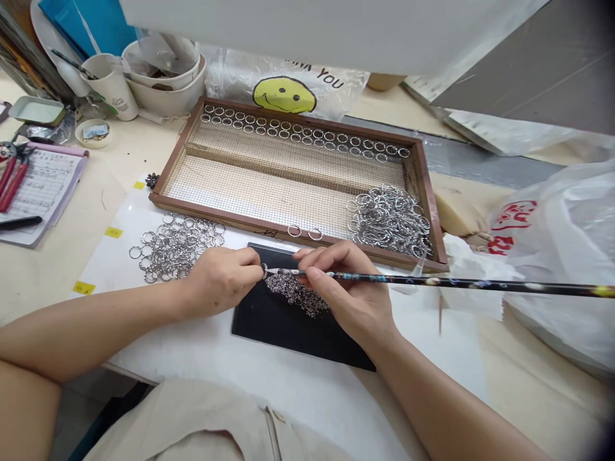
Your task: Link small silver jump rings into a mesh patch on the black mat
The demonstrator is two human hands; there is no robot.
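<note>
My left hand (pixel 223 282) is closed in a pinch on a small metal ring (pixel 264 271), mostly hidden by the fingertips. My right hand (pixel 353 288) grips a long, thin black rod with a coloured pattern (pixel 432 280), shaped like a brush handle. Its pale pointed tip meets the ring or lies very close to it. Beneath both hands is a black board (pixel 269 326) with a heap of tiny silvery pieces (pixel 300 293). A pile of loose silver rings (pixel 177 246) lies just beyond my left wrist.
Behind the board, a brown-framed mesh tray (pixel 173 173) holds rows of rings and a ring heap (pixel 391 221); two rings rest at its front rim. Red-handled pliers (pixel 14 179) lie on papers at left. Cups and tubs stand behind. A white plastic bag (pixel 567 256) bulges at right.
</note>
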